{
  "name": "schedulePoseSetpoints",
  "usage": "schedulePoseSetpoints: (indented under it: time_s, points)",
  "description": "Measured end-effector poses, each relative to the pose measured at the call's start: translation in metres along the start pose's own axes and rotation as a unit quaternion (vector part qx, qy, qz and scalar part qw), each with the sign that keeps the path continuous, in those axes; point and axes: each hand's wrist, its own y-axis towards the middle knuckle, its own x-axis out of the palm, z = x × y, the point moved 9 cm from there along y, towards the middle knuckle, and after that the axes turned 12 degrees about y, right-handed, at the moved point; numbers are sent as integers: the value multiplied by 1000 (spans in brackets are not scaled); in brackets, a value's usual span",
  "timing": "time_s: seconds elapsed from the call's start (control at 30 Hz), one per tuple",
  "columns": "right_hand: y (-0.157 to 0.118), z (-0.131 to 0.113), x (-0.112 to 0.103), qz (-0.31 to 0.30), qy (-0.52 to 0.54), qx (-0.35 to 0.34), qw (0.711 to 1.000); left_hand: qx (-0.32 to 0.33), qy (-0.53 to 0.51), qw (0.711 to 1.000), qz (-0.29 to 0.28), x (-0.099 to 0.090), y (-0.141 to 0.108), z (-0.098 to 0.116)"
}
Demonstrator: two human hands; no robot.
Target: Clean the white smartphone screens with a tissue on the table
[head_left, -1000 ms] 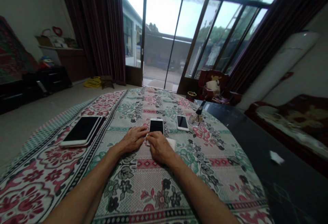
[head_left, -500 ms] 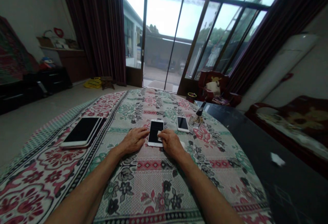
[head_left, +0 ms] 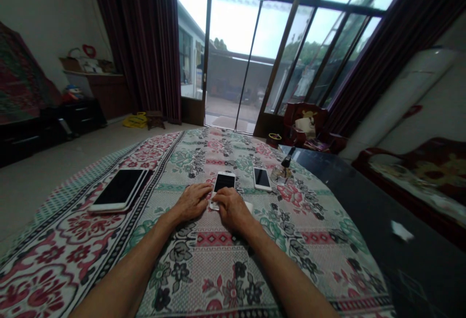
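Observation:
A white smartphone (head_left: pixel 225 180) with a dark screen lies on the patterned tablecloth (head_left: pixel 218 264) between my hands. My left hand (head_left: pixel 193 200) rests flat beside it, its outstretched fingertips at the phone's left edge. Over the lower part of the screen, my right hand (head_left: pixel 233 209) presses down with bent fingers closed on a small white wipe, now mostly hidden under them. Something white and flat (head_left: pixel 249 207) shows just beyond the right hand's outer side; I cannot make out what it is.
A smaller white phone (head_left: pixel 262 178) and a glass jar (head_left: pixel 281 175) with a dark handle in it are to the right. Two stacked tablets (head_left: pixel 118 190) lie left. A dark glossy table (head_left: pixel 364 211) bearing a crumpled white tissue (head_left: pixel 401 230) adjoins on the right.
My right hand has slid down and left across the phone's screen to its lower left corner. My left hand stays at the phone's left edge. The view has shifted slightly.

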Motion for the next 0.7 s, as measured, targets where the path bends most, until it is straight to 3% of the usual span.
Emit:
schedulePoseSetpoints:
  time_s: [0.2, 0.33, 0.7]
  points:
    - [-2, 35, -24, 66, -29, 71, 995, 3, -82, 996, 32, -17, 1, 5]
    - [1, 45, -27, 71, -47, 93, 992, -2, -58, 998, 27, -21, 1, 10]
    - [33, 25, 6, 5, -46, 53, 997, 16, -36, 999, -4, -16, 2, 16]
